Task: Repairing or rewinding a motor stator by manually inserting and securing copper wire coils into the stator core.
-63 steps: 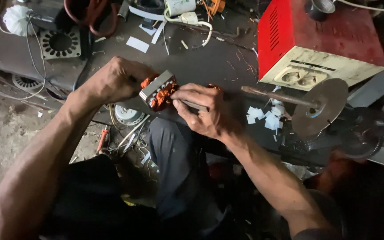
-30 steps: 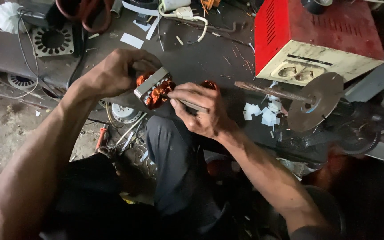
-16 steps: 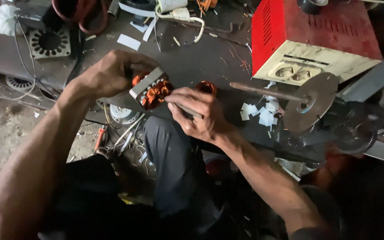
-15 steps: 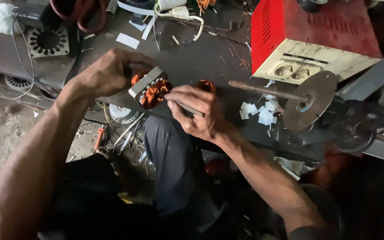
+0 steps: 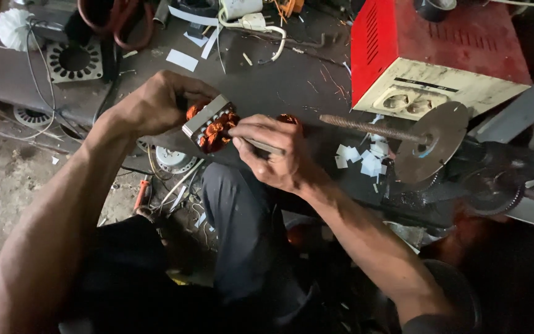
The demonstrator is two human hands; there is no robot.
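Left hand [image 5: 156, 105] is gripping a small motor stator [image 5: 210, 125], metal core with copper windings, fingers wrapping closed around its far side, holding it up just over the near edge of the dark counter [image 5: 267, 86] and above the person's knee. Right hand [image 5: 273, 151] is pinching a thin flat metal tool [image 5: 264, 146], grip closed on it, tip pointing into the copper windings and touching the stator face. Just right of the right hand a threaded rod [image 5: 369, 128] is sticking out level toward it from a round metal disc [image 5: 431, 142]; white paper scraps [image 5: 363, 161] are lying under the rod. Red box [image 5: 428, 46] with a cream front panel is sitting on the counter behind the disc. Square laminated plate [image 5: 74, 60] with a round hole is lying at far left of the counter, a white fan [image 5: 13, 28] beside it, white cable [image 5: 267, 34] and paper strips [image 5: 183, 60] at the back. A round motor part [image 5: 171, 159] is lying on the floor below the left hand, near wires
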